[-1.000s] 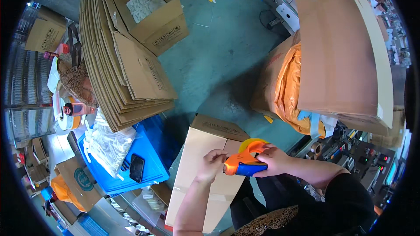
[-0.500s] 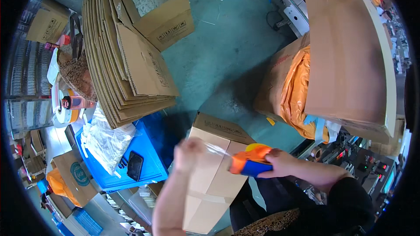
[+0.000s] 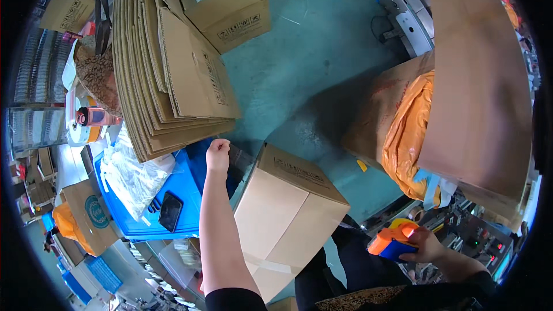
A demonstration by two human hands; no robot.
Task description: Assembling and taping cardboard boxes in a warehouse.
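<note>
Bare forearms, short black sleeves, leopard-print garment below

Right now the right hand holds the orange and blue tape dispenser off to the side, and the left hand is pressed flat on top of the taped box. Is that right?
Not quite. In the head view the left hand is raised clear of the taped box, closed near the stack of flattened cardboard. The right hand does hold the tape dispenser off to the side.

- Left hand (image 3: 218, 155) reaches toward a stack of flattened cartons (image 3: 167, 69).
- Taped cardboard box (image 3: 288, 219) sits between the arms.
- Right hand (image 3: 429, 246) grips an orange-and-blue tape dispenser (image 3: 393, 241).
</note>
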